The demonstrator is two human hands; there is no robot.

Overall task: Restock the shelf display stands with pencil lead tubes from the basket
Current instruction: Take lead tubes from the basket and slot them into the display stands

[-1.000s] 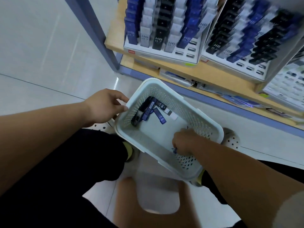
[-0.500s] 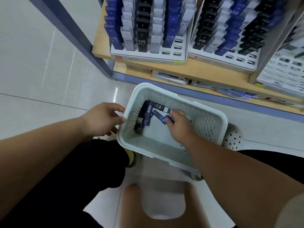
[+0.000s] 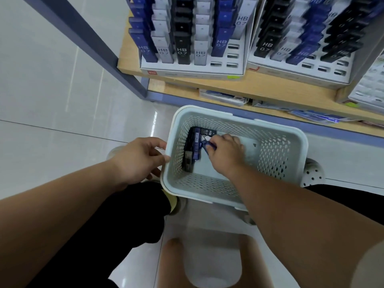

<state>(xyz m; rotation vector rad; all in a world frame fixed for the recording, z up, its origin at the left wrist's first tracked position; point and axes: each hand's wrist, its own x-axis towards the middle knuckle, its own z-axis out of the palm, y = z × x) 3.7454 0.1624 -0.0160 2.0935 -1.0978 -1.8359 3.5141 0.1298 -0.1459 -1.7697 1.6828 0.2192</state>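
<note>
The right hand (image 3: 225, 152) pinched a blue tube (image 3: 205, 144) in the basket (image 3: 299, 142); the left hand (image 3: 138, 160) gripped its rim. A loose pinch could drop the tube beside the hand.

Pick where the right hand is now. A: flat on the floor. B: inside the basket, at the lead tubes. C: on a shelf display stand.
B: the right hand reaches down inside the basket and pinches a blue lead tube.
</note>
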